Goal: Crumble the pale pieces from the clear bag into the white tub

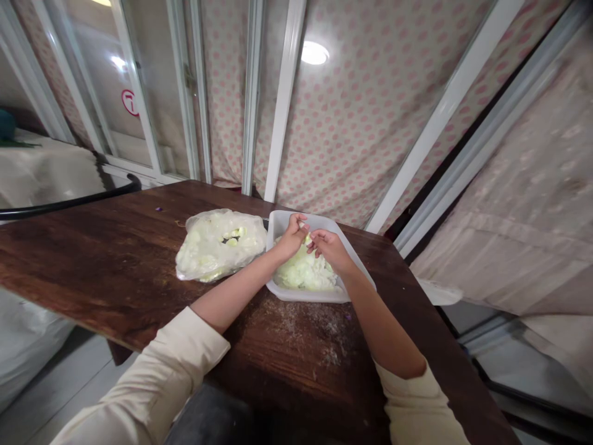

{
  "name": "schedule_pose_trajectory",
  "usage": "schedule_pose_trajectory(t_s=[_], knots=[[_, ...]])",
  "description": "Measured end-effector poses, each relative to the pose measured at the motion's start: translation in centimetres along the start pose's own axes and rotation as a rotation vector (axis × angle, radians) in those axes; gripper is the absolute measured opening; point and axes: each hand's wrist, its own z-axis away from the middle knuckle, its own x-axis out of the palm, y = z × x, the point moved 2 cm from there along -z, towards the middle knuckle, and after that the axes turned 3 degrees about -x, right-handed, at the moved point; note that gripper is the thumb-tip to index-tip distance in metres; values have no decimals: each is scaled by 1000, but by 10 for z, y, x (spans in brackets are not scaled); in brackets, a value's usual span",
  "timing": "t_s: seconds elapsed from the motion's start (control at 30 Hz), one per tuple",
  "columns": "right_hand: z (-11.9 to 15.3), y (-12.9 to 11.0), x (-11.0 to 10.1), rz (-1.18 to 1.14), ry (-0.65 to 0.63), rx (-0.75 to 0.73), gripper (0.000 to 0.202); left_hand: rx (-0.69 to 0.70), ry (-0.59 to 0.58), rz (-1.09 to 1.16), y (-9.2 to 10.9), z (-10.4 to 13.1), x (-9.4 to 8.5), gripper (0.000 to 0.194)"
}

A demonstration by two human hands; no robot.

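Observation:
Over a white plastic tub (319,296), both my hands work close together, fingertips almost meeting. My left hand (293,235) has its thumb and fingers bent around a small pale yellow-green piece, largely covered by the fingers. My right hand (328,247) is curled, with its fingertips pinching at the same piece (307,237). Below them, a heap of pale green-white soft pieces (303,272) fills the tub's bottom; their kind is unclear. Left of the tub lies a clear plastic bag (204,238) full of similar pale pieces, torn open on top, showing a few yellow-green ones (234,235).
The dark wooden table (194,309) has white crumbs or powder (315,327) scattered in front of the tub. Behind it stand white-framed glass panels and a dotted curtain (361,123). A black curved rail (92,196) is at the left, a plastic bag (28,340) below.

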Motion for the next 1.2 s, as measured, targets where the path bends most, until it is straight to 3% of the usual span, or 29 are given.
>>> schedule_pose_trajectory(t_s=[0.1,0.17,0.33,0.63,0.7,0.87,1.0,1.2], knots=[[-2,3,-5,1,112,-49,41,123,163,14,-4,-6,-10,14],[-4,5,-7,-15,133,-82,41,151,203,28,-5,-8,-14,24],[-6,9,-9,-47,158,-115,44,83,161,-38,-5,-7,-14,45],[-5,7,-10,7,217,-171,45,-156,59,-152,-8,-6,-8,23],[-5,8,-10,60,224,-173,45,-200,29,-161,-8,-6,-6,29],[-5,9,-14,201,285,-190,44,-81,-61,-143,-2,-3,-3,16],[-6,10,-18,234,378,-193,42,-62,24,-122,0,-3,-7,15],[-5,5,-9,122,198,-154,39,0,-36,-151,-2,-5,-7,18]])
